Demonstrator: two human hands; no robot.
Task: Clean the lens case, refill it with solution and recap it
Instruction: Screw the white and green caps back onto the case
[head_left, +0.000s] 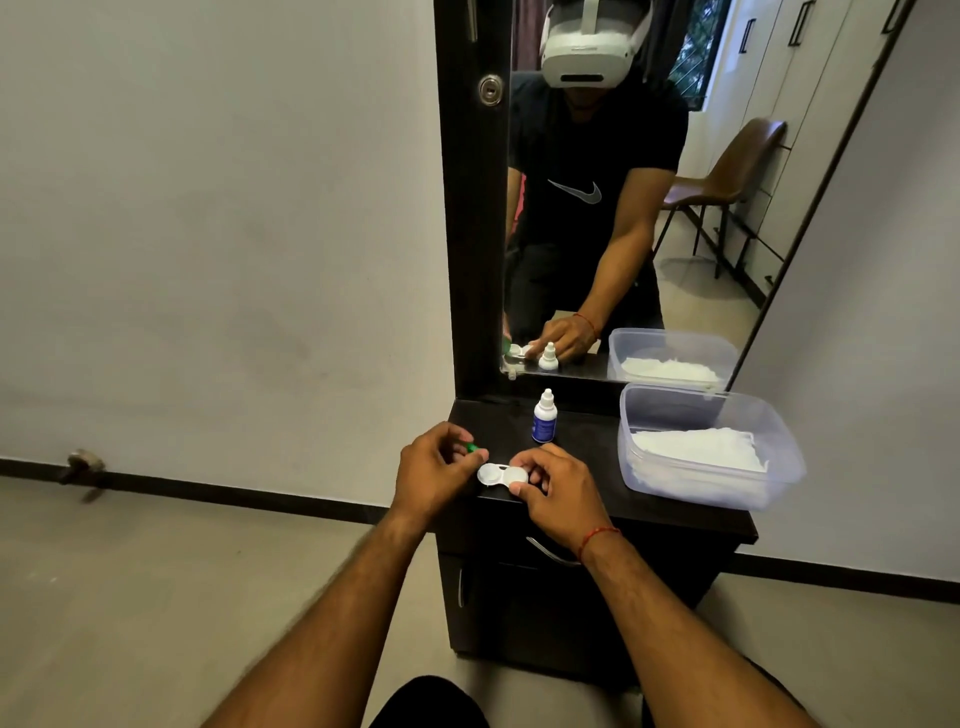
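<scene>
Green cap (471, 448): pinched in my left hand, just off the front-left corner of the cabinet top (597, 457) and just beside the case's left end.
Left hand (434, 467): fingers curled in narrow around the cap, thumb tip against it; I see nothing else in it.
Lens case (498, 474): white, two round wells joined. Its long axis runs left to right along the front edge of the cabinet top, near the front-left corner. The left end points at my left hand and the right end goes under my right. The left well shows uncapped. I cannot tell whether the case rests on the top or sits slightly lifted.
Right hand (553, 486): fingers curled over the case's right end, thumb on its near side, pinching it; that well is hidden from me.
Solution bottle (544, 415): upright, nozzle up, blue label, behind the case toward the back edge.
Plastic tub (769, 467): clear, at the right edge, holding white tissues (696, 452).
</scene>
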